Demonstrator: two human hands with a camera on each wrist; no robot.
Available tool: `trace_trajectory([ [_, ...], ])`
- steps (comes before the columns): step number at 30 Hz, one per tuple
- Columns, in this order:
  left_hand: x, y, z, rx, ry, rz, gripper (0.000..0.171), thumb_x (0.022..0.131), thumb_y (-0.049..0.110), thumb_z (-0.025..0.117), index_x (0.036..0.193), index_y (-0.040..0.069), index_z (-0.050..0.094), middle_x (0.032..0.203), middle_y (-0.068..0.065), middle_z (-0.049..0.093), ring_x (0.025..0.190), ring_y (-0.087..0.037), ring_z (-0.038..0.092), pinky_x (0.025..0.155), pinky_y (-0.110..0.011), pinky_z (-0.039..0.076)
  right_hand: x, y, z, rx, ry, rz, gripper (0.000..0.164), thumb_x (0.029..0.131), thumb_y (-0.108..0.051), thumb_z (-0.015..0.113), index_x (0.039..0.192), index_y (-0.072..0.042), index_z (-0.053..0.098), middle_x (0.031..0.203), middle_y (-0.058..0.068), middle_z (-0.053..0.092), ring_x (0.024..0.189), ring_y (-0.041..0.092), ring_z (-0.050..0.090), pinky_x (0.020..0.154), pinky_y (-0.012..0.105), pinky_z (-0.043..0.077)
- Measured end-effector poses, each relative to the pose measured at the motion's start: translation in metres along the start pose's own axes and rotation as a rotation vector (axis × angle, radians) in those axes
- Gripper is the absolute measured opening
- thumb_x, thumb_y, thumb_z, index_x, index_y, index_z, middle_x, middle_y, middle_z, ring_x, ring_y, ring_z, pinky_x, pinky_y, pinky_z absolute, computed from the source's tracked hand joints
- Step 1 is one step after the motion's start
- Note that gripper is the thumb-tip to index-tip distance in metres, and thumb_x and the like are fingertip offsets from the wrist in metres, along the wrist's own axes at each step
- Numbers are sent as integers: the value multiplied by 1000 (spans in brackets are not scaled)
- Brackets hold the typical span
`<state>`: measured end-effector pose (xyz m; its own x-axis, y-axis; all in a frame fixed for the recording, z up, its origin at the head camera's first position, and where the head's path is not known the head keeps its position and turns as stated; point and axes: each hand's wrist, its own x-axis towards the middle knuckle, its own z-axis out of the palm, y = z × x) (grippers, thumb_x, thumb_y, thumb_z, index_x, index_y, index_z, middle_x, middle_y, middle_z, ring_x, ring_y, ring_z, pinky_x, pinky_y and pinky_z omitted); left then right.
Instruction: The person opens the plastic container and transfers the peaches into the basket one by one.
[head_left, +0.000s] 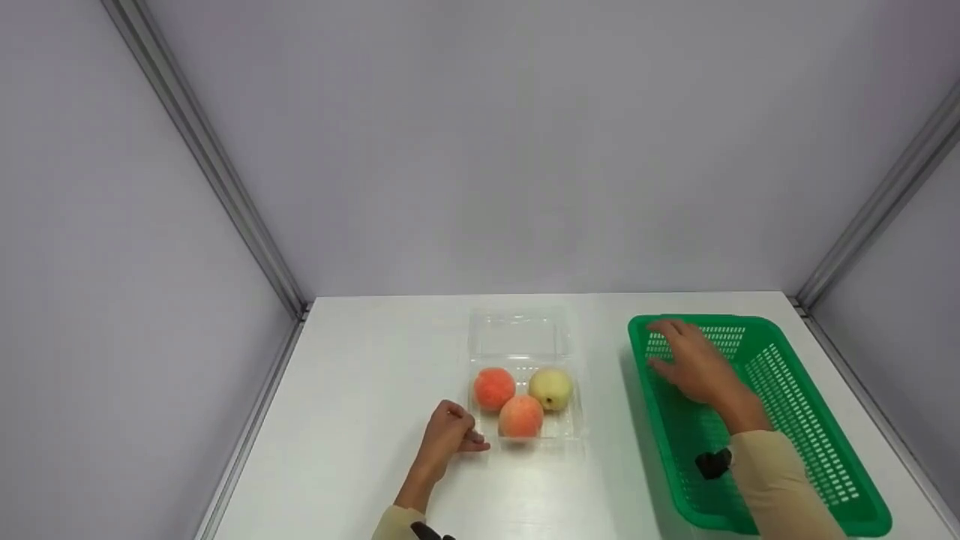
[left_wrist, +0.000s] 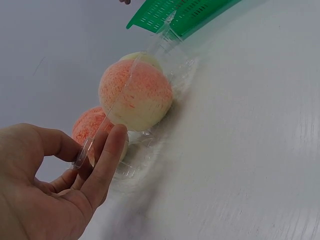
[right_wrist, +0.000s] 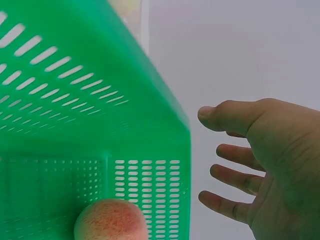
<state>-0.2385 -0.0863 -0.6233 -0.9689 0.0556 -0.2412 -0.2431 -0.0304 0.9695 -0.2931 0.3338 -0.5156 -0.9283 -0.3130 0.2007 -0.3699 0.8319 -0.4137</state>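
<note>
A clear plastic clamshell box (head_left: 564, 429) lies with its lid (head_left: 519, 334) folded back. In it sit two orange-pink peaches (head_left: 494, 388) and a pale yellow round fruit (head_left: 551, 389). My left hand (head_left: 448, 433) is at the box's near left corner; in the left wrist view its thumb and fingers pinch the clear rim (left_wrist: 84, 154). Over the far left part of a green basket (head_left: 679, 469) hovers my right hand (head_left: 697, 365), fingers spread and holding nothing. A peach (right_wrist: 112, 220) inside the basket shows in the right wrist view; in the head view it is hidden.
The white table (head_left: 360, 375) carries the box in the middle and the basket on the right. Grey walls (head_left: 525, 150) rise at the back and both sides, with metal frame posts (head_left: 217, 165) at the corners. The basket's slotted sides stand higher than the box.
</note>
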Motion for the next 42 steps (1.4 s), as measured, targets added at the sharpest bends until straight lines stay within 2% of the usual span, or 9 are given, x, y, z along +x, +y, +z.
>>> trace_trajectory([
  [4,1,1,-1,-3,3,-1,18,92,1,53,109,-1,47,93,-24,65,69,-19,72,73,-38,70,2,-9,-3,-22,42,-57,53,97,-11,77,144,1,55,145,31,56,135,52,52,107,71,51],
  [9,0,0,-2,6,2,-5,18,92,2,52,109,-1,48,94,-23,65,68,-19,73,73,-38,70,4,-20,-4,-46,57,-74,52,95,-13,79,142,-1,58,142,27,61,134,49,55,107,68,53],
  [18,-2,1,-5,15,6,-7,19,93,4,54,110,-1,48,92,-21,66,68,-19,73,74,-39,70,12,-37,-2,-99,89,-119,53,92,-16,82,138,-2,60,140,22,63,130,45,58,105,66,55],
  [26,-1,1,-5,-12,-4,-10,17,93,3,53,108,1,46,89,-18,64,69,-19,71,75,-39,70,18,-45,4,-106,86,-141,52,93,-18,82,138,-3,61,139,19,63,127,40,60,102,61,59],
  [35,0,1,-3,7,-2,-19,17,93,3,53,109,0,47,93,-23,66,68,-18,73,73,-37,70,21,-53,9,-99,127,-209,52,91,-17,84,135,-2,62,138,16,64,125,38,62,98,57,60],
  [42,-1,1,-2,4,1,-20,19,92,3,53,109,0,48,95,-23,66,69,-19,72,74,-38,70,27,-62,13,-110,103,-168,52,92,-20,83,137,-5,62,141,16,63,128,38,60,102,58,59],
])
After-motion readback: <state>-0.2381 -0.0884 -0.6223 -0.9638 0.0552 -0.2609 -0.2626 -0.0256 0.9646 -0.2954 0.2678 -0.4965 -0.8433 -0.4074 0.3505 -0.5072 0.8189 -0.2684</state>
